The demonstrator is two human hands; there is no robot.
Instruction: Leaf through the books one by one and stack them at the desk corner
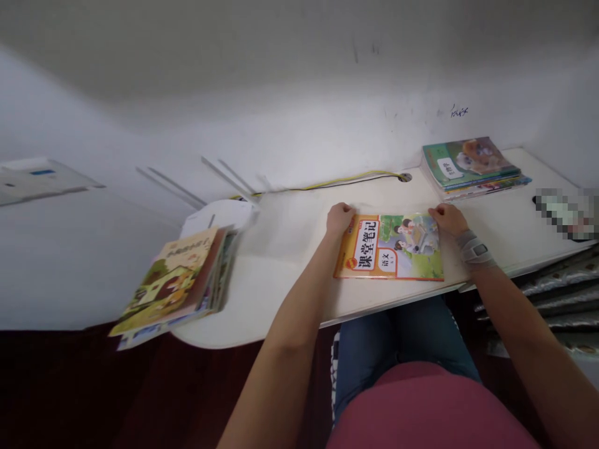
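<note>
The orange workbook (389,247) lies flat near the white desk's (290,249) front edge, its far corners gripped by the left hand (340,218) and right hand (448,218), fingers seemingly curled over its edge, between a tilted book pile (180,284) and a book stack (472,165)

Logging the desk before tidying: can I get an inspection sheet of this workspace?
Surface: white desk, bare in places.
Job's things: orange book lying flat, cover up.
Clutter: book stack far right; second stack left, overhanging the edge; white object behind it.
Hands: left hand and right hand each on a far corner of the book; grip unclear.
Cables: yellow cable along the wall to a desk hole.
Surroundings: white wall, scuffed.
</note>
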